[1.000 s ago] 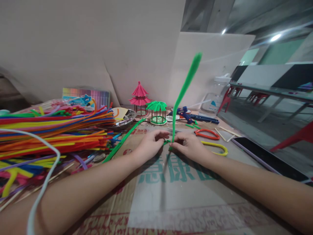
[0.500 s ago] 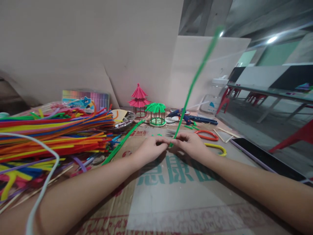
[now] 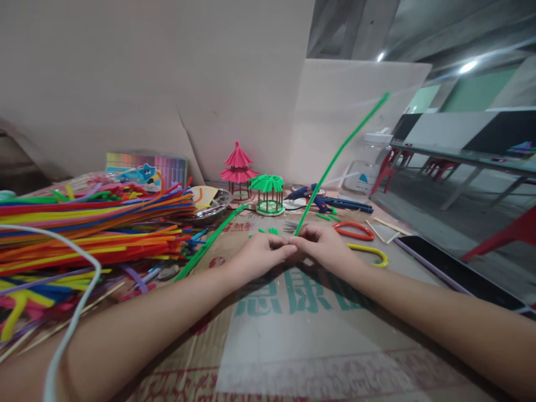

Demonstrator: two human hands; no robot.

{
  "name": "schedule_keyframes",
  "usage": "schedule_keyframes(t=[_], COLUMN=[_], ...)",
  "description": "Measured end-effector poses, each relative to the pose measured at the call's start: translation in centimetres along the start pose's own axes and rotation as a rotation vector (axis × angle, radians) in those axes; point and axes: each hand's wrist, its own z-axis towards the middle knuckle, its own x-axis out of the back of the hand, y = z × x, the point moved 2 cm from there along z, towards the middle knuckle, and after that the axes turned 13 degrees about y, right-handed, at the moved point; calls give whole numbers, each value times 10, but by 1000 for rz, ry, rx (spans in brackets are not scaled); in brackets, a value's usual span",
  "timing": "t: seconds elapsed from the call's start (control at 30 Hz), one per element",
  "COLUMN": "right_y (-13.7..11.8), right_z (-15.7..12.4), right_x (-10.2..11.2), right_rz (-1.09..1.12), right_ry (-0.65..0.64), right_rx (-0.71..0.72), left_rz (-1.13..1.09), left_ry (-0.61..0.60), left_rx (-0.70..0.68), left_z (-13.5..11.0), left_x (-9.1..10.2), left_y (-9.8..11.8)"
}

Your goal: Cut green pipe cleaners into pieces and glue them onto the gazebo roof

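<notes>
A long green pipe cleaner slants up to the right from between my hands, with a slight bend partway along. My right hand pinches it near its lower end. Fingertips of my left hand are pressed together against those of the right, at that same low end, which the fingers hide. Just behind the hands lie short green pipe cleaner pieces. Farther back stands a small pavilion with a green roof, and beside it a pink two-tiered pavilion.
Bundles of coloured pipe cleaners cover the left side, crossed by a white cable. Loose green pipe cleaners lie nearer. To the right are scissors, a glue gun, a phone and a clear bottle.
The green pipe cleaner's upper end has swung down and to the right, so it leans more. My fingertips have drawn closer together over its lower end.
</notes>
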Motion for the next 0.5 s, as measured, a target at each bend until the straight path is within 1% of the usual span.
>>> schedule_keyframes(t=[0.13,0.23,0.37,0.43,0.5], right_y=[1,3,-3,-11,-20], right_z=[1,0,1,4,7], right_x=[-1,-3,-2,4,15], right_rz=[-29,-14,-83,-158,-246], right_ry=[18,-1,-18,-63,-146], right_rx=[39,58,166,235,291], left_rz=[10,26,-3,-20,-44], left_ry=[14,30,25,50,84], left_rx=[19,9,35,70,111], left_z=[0,-1,-2,-2,-2], left_x=[0,0,1,3,5], left_y=[2,3,0,0,1])
